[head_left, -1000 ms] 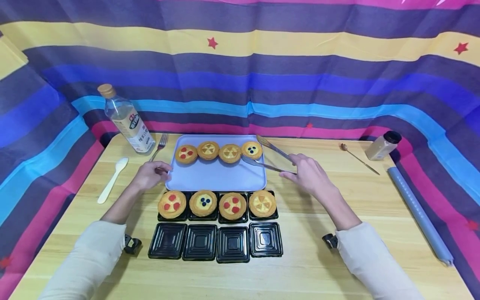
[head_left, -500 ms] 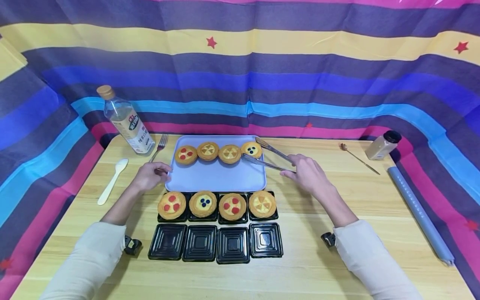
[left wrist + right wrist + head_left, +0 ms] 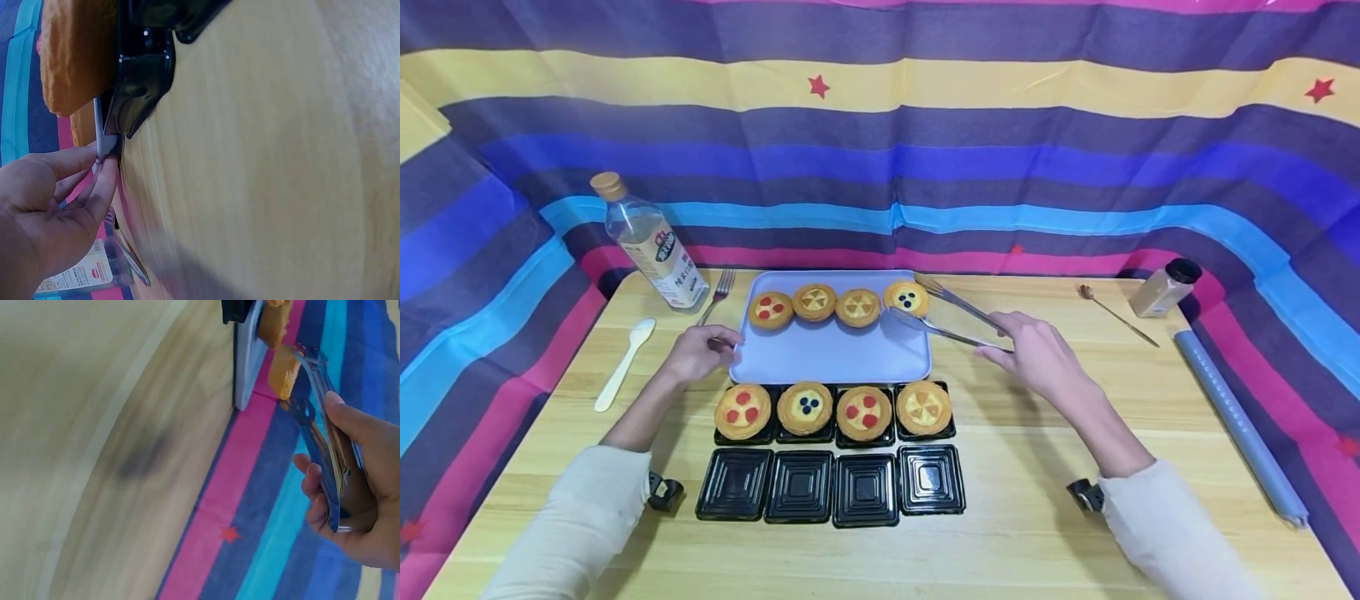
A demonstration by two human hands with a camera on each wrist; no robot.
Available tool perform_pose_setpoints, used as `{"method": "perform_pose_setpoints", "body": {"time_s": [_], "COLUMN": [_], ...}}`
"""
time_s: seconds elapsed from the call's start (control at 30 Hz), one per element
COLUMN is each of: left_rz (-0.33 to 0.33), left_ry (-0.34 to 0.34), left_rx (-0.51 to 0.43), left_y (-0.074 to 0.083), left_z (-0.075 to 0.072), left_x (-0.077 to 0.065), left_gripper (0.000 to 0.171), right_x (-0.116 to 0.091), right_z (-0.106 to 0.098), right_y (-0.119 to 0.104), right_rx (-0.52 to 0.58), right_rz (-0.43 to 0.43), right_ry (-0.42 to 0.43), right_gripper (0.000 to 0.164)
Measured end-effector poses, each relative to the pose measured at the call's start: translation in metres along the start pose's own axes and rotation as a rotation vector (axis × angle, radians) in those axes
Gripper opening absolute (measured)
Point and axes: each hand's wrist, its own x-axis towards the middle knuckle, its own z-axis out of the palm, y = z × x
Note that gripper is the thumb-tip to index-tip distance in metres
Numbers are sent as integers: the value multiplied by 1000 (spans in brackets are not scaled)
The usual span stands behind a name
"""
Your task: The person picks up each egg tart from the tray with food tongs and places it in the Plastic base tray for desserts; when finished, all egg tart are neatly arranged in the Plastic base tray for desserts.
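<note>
My left hand (image 3: 698,350) pinches the left edge of a pale lilac tray (image 3: 827,354) between thumb and fingers, as the left wrist view shows. In my right hand (image 3: 1037,354) I grip metal tongs (image 3: 334,450). The tong tips lie on either side of a tart with blueberries (image 3: 906,298), at the tray's right end; whether it is lifted cannot be told. Left of it on the tray sit a strawberry tart (image 3: 771,310) and two tarts with yellow wedges (image 3: 857,308). Several tarts (image 3: 865,413) rest on black square boxes (image 3: 925,435) in front.
A row of black square lids or trays (image 3: 865,490) lies nearest me. On the left are a bottle (image 3: 662,258), a fork (image 3: 722,287) and a white spoon (image 3: 627,362). A jar (image 3: 1163,290), a thin spoon (image 3: 1120,317) and a grey-blue roll (image 3: 1240,425) lie right.
My right hand and the tongs have shifted a little to the right, and the blueberry tart has moved slightly right with them. My left hand stays at the tray edge.
</note>
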Motion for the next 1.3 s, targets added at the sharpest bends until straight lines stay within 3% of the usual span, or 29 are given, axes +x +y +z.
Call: {"method": "perform_pose_setpoints", "body": {"time_s": [0.2, 0.37, 0.57, 0.8, 0.9, 1.07, 1.3], "left_rz": [9, 16, 26, 20, 18, 13, 9], "left_ry": [-6, -2, 7, 2, -1, -8, -16], "left_rx": [9, 11, 13, 11, 11, 12, 5], "left_y": [1, 1, 0, 1, 1, 1, 1], "left_z": [0, 0, 1, 0, 0, -1, -1], "left_x": [-1, -1, 0, 1, 1, 1, 1], "left_gripper": [32, 32, 31, 32, 32, 33, 34], "right_x": [-38, -72, -110, -146, -159, -177, -184], "right_z": [-18, -29, -33, -30, -27, -23, -18], "right_y": [-3, -8, -12, -9, -9, -12, -9], "right_rx": [4, -12, -22, -54, -63, -72, -94], "right_rz": [-67, -108, -140, -255, -271, -220, -205], "right_ry": [67, 56, 56, 81, 87, 55, 52], "right_gripper": [54, 53, 51, 53, 54, 56, 56]}}
